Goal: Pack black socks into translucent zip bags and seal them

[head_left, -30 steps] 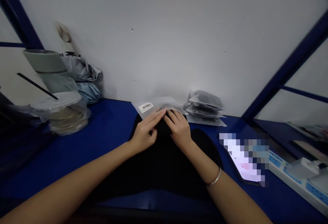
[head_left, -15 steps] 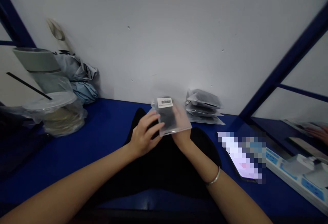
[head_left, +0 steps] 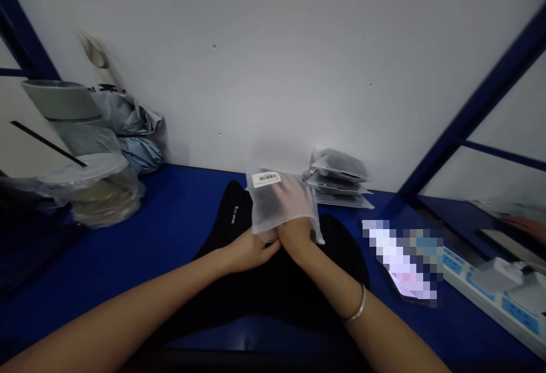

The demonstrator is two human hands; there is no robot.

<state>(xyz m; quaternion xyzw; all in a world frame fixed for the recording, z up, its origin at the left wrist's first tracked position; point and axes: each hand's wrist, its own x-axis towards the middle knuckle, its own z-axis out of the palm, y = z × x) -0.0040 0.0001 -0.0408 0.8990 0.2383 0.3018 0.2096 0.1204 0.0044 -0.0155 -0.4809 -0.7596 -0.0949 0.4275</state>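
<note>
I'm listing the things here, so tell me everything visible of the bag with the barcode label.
The bag looks like thin, frosted, see-through plastic, with a white barcode label near its far left corner, print too small to read. Its opening faces the person; the right hand is inside, fingers showing through. The left hand is at the near edge, fingertips hidden. A dark patch shows through the left side; whether it lies inside is unclear. The bag is over a black item, beside stacked packets.

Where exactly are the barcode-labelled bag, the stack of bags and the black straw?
Barcode-labelled bag [head_left: 273,205]: head view, on its translucent face, below the label.
Stack of bags [head_left: 341,181]: head view, about mid-height on the pile.
Black straw [head_left: 48,144]: head view, midway along its visible length.
</note>
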